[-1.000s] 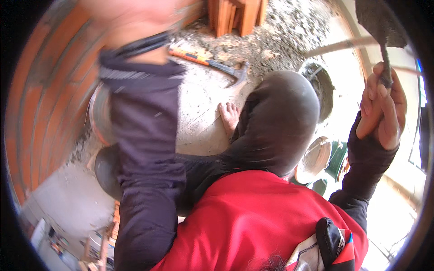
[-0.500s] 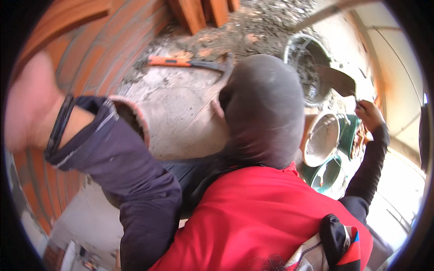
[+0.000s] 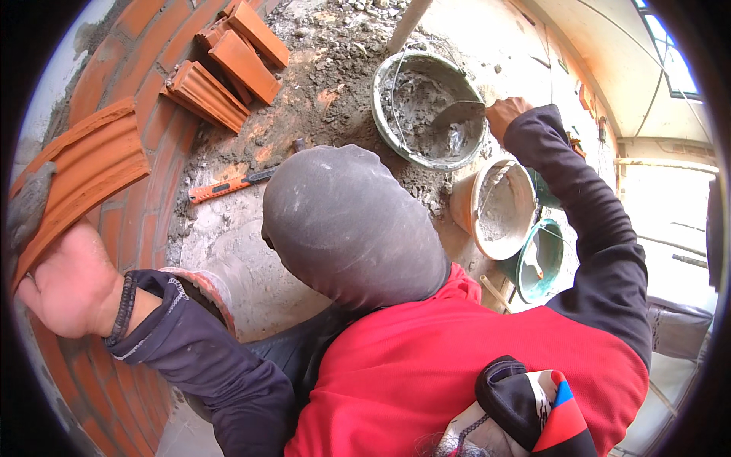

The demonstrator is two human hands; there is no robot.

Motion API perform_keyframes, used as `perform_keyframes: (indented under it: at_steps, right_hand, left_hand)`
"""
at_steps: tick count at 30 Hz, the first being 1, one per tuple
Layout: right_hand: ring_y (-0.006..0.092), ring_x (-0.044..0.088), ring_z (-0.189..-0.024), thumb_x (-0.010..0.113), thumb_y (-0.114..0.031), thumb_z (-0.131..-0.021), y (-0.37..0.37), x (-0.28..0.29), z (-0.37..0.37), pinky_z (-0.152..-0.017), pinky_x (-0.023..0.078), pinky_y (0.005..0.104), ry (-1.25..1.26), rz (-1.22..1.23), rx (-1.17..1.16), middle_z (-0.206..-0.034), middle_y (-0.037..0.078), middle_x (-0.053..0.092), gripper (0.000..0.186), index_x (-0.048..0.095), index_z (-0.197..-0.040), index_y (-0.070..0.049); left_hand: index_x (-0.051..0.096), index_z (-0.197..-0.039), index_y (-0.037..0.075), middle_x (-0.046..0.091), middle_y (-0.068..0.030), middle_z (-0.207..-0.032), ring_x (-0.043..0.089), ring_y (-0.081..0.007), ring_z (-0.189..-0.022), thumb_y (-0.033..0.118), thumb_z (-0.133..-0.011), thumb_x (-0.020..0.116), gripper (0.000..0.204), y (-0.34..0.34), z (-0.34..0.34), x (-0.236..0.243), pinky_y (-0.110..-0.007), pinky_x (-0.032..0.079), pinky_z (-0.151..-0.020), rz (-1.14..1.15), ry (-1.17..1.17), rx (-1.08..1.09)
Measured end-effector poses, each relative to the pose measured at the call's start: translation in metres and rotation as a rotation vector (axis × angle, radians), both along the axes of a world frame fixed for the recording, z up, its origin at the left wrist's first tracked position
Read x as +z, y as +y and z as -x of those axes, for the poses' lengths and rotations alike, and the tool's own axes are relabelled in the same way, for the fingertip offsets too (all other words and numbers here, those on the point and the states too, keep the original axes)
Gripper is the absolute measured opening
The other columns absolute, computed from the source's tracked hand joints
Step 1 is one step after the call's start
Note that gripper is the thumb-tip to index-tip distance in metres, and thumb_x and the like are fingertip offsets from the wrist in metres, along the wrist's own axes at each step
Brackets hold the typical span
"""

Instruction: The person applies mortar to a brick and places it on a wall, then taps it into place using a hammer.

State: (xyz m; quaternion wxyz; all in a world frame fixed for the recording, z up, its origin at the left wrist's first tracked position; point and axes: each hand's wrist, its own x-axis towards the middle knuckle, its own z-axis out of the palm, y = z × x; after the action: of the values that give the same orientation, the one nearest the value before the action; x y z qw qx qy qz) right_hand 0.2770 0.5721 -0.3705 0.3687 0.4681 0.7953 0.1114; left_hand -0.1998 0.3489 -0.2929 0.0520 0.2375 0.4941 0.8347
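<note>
Left hand (image 3: 72, 283): clasping a mortar-smeared orange brick (image 3: 91, 169)
Right hand (image 3: 505, 116): closed around the trowel (image 3: 458, 113)
Trowel blade: inside the bucket (image 3: 440, 165), near its right rim

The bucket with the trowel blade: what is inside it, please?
Inside the bucket is grey mortar, with the trowel blade at the side near the right hand. The bucket's bottom and whatever lies beneath the blade are covered.

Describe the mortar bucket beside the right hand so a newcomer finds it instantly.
From the brick wall on the left, cross the rubble to the round mortar bucket. Unlike the nearby orange bucket and green bucket, this grey-rimmed one has the trowel blade inside.
</note>
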Motion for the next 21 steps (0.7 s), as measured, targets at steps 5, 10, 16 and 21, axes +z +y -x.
perform_keyframes:
  at_steps: [5,10,16,21]
  right_hand:
    - [0.0312,0.07,-0.083,0.055,-0.008,-0.08,0.005,0.0,0.018,-0.071,0.056,0.0418,-0.091,0.075,0.085,-0.085,0.015,0.07,0.02,0.073,-0.088,-0.006]
    - [0.0327,0.07,-0.082,0.06,-0.006,-0.074,0.002,0.015,0.034,-0.07,0.055,0.0414,-0.168,0.232,0.092,-0.079,0.016,0.069,0.015,0.073,-0.08,-0.005]
    - [0.033,0.068,-0.078,0.06,-0.008,-0.07,0.019,0.005,0.02,-0.068,0.054,0.0408,-0.194,0.45,0.071,-0.075,0.018,0.067,0.013,0.072,-0.074,-0.004]
    - [0.0235,0.062,-0.055,0.062,-0.01,-0.072,0.031,0.0,-0.009,-0.05,0.051,0.0363,0.098,0.628,-0.206,-0.06,0.011,0.06,0.012,0.07,-0.077,-0.002]
  left_hand:
    - [0.036,-0.142,-0.004,0.037,-0.0195,-0.148,0.037,-0.0346,-0.135,0.025,-0.099,0.032,0.052,-0.013,0.033,-0.024,-0.049,0.022,-0.117,-0.611,-0.184,-1.332]
    - [0.035,-0.141,-0.005,0.033,-0.0205,-0.15,0.032,-0.0383,-0.137,0.027,-0.098,0.031,0.054,-0.007,0.017,-0.023,-0.056,0.018,-0.116,-0.655,-0.173,-1.336]
    - [0.037,-0.14,-0.004,0.035,-0.0212,-0.148,0.032,-0.0396,-0.136,0.029,-0.099,0.029,0.054,0.015,-0.026,-0.001,-0.057,0.017,-0.115,-0.307,-0.213,-0.473]
    - [0.041,-0.137,0.0,0.044,-0.0137,-0.141,0.04,-0.0295,-0.129,0.039,-0.101,0.028,0.054,-0.002,0.009,-0.036,-0.05,0.024,-0.113,-0.685,-0.288,-1.256]
